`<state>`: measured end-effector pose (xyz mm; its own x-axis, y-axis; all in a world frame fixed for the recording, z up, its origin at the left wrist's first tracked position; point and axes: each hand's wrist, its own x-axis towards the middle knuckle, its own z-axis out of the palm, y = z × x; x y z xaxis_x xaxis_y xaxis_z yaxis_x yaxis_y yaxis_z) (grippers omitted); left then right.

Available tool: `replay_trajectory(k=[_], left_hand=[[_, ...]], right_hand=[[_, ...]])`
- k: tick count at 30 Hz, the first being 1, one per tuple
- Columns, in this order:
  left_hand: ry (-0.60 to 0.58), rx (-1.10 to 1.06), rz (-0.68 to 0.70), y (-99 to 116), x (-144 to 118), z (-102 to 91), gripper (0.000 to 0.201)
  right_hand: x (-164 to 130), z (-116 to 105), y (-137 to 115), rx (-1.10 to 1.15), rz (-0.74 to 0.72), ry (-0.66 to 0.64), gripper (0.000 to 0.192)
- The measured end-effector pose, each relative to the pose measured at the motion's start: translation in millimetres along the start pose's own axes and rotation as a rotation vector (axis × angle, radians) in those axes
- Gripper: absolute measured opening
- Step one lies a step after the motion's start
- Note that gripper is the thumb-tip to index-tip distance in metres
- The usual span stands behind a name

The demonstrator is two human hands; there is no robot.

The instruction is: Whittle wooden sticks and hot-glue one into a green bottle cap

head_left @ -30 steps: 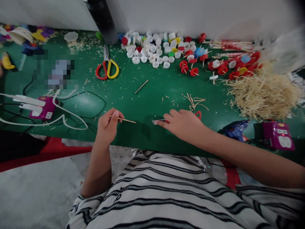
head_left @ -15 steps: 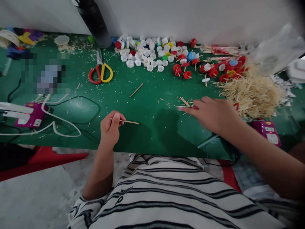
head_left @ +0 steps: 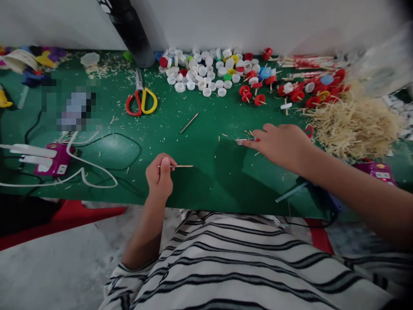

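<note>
Pinched between the thumb and fingers of my left hand (head_left: 160,176) is a thin wooden stick (head_left: 184,166), its free end pointing right above the green table. My right hand (head_left: 279,142) is palm down at the right, closed over what looks like a pair of red-handled scissors (head_left: 242,141). The blade sticks out to the left past my index finger, and a red loop shows behind the hand; the middle is hidden. Small wood shavings (head_left: 248,132) lie near these fingers. Between and beyond the hands lies a thin pointed rod (head_left: 189,123).
Red-and-yellow-handled scissors (head_left: 142,99) lie at the back left beside a black bottle (head_left: 135,36). Plastic caps (head_left: 206,71) spread along the wall, with red cap pieces on sticks (head_left: 247,92) rightward. A shavings heap (head_left: 355,125) is at right; a purple power socket (head_left: 56,159) with cables, left.
My right hand has moved slightly left with the red-handled scissors, covering more of the wood slivers. My left hand still holds the stick, now more level. The whole view has shifted a little.
</note>
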<state>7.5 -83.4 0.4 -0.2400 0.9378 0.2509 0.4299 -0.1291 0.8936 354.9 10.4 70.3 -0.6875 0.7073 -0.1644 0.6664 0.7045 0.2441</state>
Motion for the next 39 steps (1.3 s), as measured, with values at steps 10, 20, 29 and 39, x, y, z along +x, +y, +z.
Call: replay_trajectory(k=[10,20,29,39], left_hand=[[0.002,-0.024,0.089,-3.6,-1.5,0.7,0.049],[0.071,-0.018,0.078,-10.5,-0.2,1.6,0.057],[0.007,-0.026,0.16,-9.7,-1.3,3.0,0.051],[0.048,0.013,0.133,-10.0,-0.2,2.2,0.055]], right_hand=[[-24.8,-9.9,12.9,-0.02,0.21,-0.101,0.062],[54.3,-34.2,-36.7,-0.094,-0.052,-0.153,0.069],[-12.1,-13.1,17.1,-0.083,0.233,-0.336,0.07],[18.5,-26.6,-13.3,-0.046,0.194,-0.136,0.069]])
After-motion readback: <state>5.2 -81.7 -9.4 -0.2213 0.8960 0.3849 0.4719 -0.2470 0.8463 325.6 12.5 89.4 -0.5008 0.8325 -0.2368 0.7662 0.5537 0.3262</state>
